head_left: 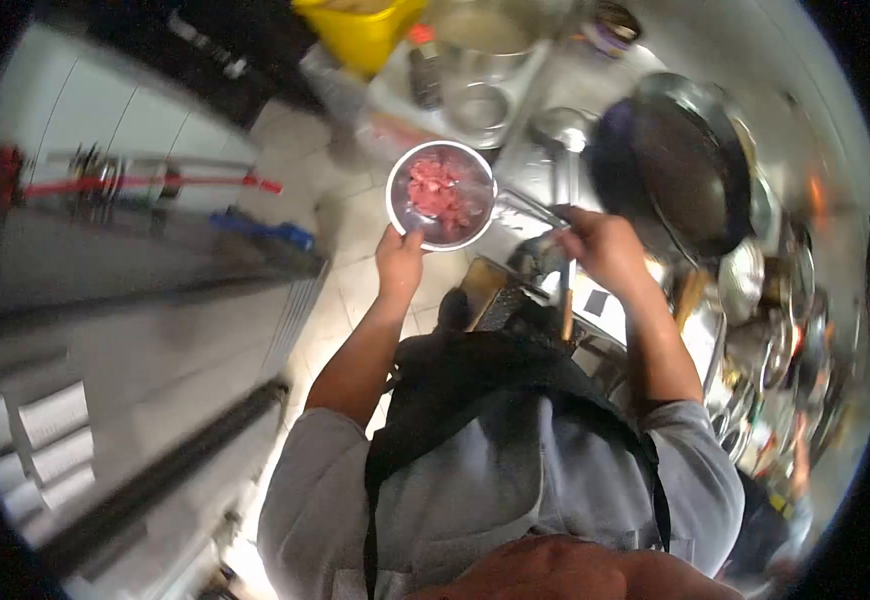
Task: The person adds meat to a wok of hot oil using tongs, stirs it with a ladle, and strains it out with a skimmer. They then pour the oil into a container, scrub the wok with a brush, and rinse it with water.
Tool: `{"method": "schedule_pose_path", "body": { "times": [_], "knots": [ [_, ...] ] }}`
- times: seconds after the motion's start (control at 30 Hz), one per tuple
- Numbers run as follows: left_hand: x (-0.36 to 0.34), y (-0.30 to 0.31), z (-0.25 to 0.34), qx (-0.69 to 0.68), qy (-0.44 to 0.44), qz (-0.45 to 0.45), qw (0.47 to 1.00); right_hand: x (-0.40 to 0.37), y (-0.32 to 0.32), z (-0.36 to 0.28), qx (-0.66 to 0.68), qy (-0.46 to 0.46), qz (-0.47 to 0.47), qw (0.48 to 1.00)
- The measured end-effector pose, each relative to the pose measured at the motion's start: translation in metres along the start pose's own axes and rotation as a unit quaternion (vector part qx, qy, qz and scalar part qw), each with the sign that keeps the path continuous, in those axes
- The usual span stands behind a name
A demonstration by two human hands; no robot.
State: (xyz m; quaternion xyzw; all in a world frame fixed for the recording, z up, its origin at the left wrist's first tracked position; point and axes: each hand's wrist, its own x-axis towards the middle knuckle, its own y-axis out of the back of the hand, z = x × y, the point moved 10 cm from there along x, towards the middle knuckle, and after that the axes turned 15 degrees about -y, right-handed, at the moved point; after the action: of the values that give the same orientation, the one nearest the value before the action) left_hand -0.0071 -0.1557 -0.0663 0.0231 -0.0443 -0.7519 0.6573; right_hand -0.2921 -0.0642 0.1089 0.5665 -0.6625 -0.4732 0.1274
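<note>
Metal, thin-looking and probably light but stiff, forms the white-rimmed bowl (480, 188) held out beyond the torso; rim and handle seem the safest holds. The left hand (399, 262) grips its near-left rim; the right hand (607, 250) has fingers wrapped around a metal handle (530, 207) at its right. Inside lie pink meat pieces (437, 190), likely soft and slippery. Farther right sits a dark, rounded wok (695, 170).

"Where do we find the bowl (476, 178)?"
"Before us, our left hand (402, 258) at its near rim, meat (438, 190) inside."
"And to the right?"
"Our right hand (605, 248), then the wok (690, 165) farther right and ahead."
"What lies beyond the bowl?"
"The bucket (363, 38), a bottle (424, 80) just to its right."
</note>
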Motion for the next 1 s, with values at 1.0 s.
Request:
{"method": "schedule_pose_path", "body": {
  "times": [1.0],
  "knots": [
    [-0.036, -0.213, 0.113, -0.168, 0.057, -0.249, 0.952, -0.167, 0.116, 0.086, -0.107, -0.008, 0.282, 0.954]
  ]
}}
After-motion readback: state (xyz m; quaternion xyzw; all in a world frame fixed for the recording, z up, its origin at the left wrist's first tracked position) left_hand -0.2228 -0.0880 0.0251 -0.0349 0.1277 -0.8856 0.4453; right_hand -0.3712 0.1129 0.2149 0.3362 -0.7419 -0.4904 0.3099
